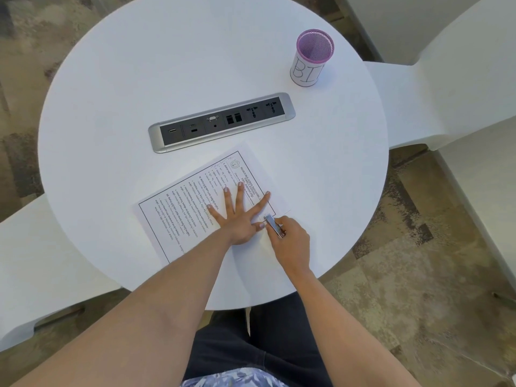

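A printed sheet of paper point(190, 202) lies at an angle on the round white table point(167, 65), near its front edge. My left hand point(237, 216) presses flat on the sheet with the fingers spread. My right hand point(290, 244) grips a small silver metal tool point(274, 226), possibly a staple remover. The tool's tip sits at the sheet's near right corner, beside my left thumb.
A silver and black socket strip point(222, 121) is set into the table's middle. A purple mesh cup point(311, 57) with a white paper label stands at the back right. White seats point(446, 79) surround the table, one point(33, 261) at the left. Patterned carpet covers the floor.
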The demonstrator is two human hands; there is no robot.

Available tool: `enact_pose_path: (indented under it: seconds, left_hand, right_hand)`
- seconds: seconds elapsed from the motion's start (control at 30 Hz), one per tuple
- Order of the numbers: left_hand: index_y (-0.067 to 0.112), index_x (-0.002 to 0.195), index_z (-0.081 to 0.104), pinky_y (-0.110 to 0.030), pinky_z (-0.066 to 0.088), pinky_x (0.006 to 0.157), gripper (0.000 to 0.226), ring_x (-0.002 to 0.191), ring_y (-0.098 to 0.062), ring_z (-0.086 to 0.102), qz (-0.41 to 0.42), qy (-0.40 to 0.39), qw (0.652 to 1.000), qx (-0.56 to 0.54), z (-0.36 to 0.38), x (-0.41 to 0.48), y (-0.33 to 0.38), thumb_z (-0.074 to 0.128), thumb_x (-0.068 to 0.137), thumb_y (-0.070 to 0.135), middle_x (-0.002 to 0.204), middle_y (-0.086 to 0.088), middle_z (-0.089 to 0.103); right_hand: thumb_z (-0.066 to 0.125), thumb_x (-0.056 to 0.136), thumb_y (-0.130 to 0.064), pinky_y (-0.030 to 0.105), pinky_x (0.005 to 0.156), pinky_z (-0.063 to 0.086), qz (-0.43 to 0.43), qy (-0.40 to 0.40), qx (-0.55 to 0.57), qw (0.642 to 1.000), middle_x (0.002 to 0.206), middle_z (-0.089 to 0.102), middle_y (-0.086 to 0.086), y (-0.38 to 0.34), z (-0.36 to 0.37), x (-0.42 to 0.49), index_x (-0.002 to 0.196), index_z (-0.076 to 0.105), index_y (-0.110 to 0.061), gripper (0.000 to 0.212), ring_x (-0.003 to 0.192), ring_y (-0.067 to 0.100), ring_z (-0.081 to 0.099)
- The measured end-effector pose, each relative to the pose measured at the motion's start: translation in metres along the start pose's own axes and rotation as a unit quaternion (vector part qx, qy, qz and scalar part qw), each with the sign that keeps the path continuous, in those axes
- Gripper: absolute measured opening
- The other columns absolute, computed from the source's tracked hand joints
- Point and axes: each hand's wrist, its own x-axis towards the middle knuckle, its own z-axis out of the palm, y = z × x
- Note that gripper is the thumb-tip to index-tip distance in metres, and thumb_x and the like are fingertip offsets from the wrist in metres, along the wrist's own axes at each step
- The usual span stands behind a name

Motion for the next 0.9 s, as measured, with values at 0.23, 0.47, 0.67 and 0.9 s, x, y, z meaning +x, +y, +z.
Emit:
enact_pose_path:
  seconds: [0.23, 0.47, 0.67, 0.9]
  left_hand:
    - [0.062, 0.141, -0.018, -0.079, -0.017, 0.099, 0.068, 0.133, -0.036, -0.048, 0.0, -0.007, 1.0, 0.004, -0.004, -0.003, 0.001, 0.035, 0.099, 0.057, 0.148, -0.002, -0.05]
    - [0.059, 0.142, -0.02, -0.08, -0.015, 0.099, 0.068, 0.133, -0.038, -0.046, -0.003, -0.013, 1.0, 0.02, -0.006, -0.005, 0.004, 0.033, 0.1, 0.054, 0.148, -0.004, -0.05]
    - [0.06, 0.142, -0.02, -0.08, -0.015, 0.098, 0.068, 0.132, -0.039, -0.047, -0.001, -0.017, 1.0, 0.024, -0.006, -0.003, 0.003, 0.033, 0.1, 0.055, 0.147, -0.005, -0.051]
    - [0.063, 0.141, -0.018, -0.079, -0.018, 0.097, 0.072, 0.132, -0.037, -0.048, -0.004, -0.009, 1.0, 0.009, -0.003, -0.001, 0.0, 0.039, 0.099, 0.055, 0.147, -0.002, -0.051]
  right_hand:
    - [0.066, 0.088, -0.022, 0.014, 0.049, 0.029, 0.02, -0.018, 0.006, 1.0, 0.067, 0.056, -0.005, -0.007, 0.001, 0.003, 0.078, 0.058, -0.014, 0.015, 0.055, 0.013, 0.047]
    - [0.064, 0.089, -0.02, 0.028, 0.051, 0.039, -0.017, -0.039, -0.02, 0.999, 0.067, 0.058, 0.002, -0.007, -0.004, 0.009, 0.076, 0.058, -0.008, 0.019, 0.056, 0.021, 0.052]
    - [0.068, 0.085, -0.011, 0.033, 0.046, 0.036, -0.128, -0.051, -0.106, 0.985, 0.066, 0.057, 0.008, -0.009, -0.014, 0.018, 0.075, 0.057, -0.003, 0.017, 0.054, 0.027, 0.049]
    - [0.071, 0.084, -0.014, 0.037, 0.045, 0.043, -0.182, -0.06, -0.13, 0.973, 0.068, 0.059, 0.007, -0.015, -0.013, 0.021, 0.077, 0.061, -0.004, 0.016, 0.057, 0.028, 0.051]
